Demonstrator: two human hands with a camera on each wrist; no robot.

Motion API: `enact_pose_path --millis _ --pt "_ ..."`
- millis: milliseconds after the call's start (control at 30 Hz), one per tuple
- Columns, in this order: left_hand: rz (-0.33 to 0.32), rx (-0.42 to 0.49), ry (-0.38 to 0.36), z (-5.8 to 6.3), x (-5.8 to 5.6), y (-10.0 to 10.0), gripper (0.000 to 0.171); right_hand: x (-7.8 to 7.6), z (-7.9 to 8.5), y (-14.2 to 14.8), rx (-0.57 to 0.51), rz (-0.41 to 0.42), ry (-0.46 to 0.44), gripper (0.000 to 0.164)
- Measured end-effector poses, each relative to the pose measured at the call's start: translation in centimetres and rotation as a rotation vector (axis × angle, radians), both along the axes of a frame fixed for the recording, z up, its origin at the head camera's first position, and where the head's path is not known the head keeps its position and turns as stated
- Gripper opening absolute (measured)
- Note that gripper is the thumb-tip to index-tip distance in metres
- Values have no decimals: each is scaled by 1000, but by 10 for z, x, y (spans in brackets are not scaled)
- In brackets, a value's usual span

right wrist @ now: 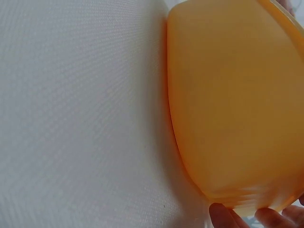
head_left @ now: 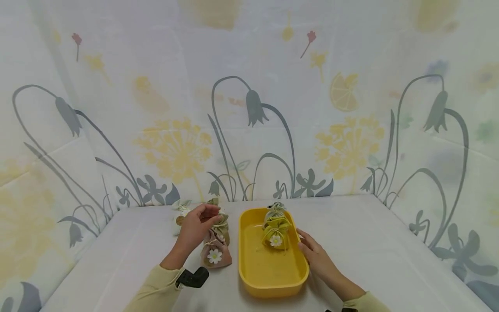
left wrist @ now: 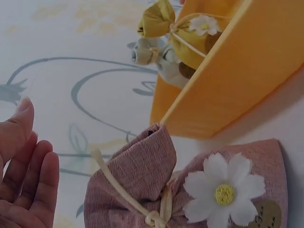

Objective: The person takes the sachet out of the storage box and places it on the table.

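Note:
My left hand [head_left: 195,227] hovers over a group of small drawstring pouches, thumb and fingers loosely bent with nothing between them. Just under it lies a dusty-pink pouch [head_left: 218,250] with a white flower, large in the left wrist view. Behind that, an olive-green pouch [head_left: 224,226] is partly covered by the fingers. A yellow tub [head_left: 273,286] stands to the right. Inside it are a mustard-yellow pouch [head_left: 279,227] with a white flower and a grey-green pouch [head_left: 276,209] behind. My right hand [head_left: 317,258] rests extended fingers against the tub's right outer wall.
A pale green pouch [head_left: 178,212] lies left of my left hand, partly hidden by it. The white-covered table [head_left: 374,242] meets a flower-printed cloth [head_left: 265,147] at the back and sides.

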State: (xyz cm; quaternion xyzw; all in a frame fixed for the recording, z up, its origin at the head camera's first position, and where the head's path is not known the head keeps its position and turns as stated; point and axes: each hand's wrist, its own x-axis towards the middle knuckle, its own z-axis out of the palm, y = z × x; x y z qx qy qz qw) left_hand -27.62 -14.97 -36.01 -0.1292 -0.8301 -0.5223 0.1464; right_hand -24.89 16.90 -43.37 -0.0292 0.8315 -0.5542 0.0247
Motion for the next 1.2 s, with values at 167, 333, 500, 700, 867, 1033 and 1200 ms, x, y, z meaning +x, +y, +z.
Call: enact_pose_path --millis 167,333,500,700,867,1033,1200 --pt "-40 32 -8 1 -4 14 23 -1 -1 0 4 7 13 51" --pt "-94 38 -10 2 -11 30 22 0 -1 0 11 6 19 50" --pt "-143 12 1 8 -15 46 19 1 1 -1 3 2 20 50" --pt "-164 4 -6 8 -23 60 21 2 1 -1 -14 -6 14 49" --pt "-197 13 -22 6 -26 67 23 2 0 0 -3 -7 11 49" --pt "-232 88 -38 4 -25 77 24 1 0 1 2 -7 21 49" --pt "-232 109 -55 -5 -25 87 25 1 -1 0 -13 6 23 50"
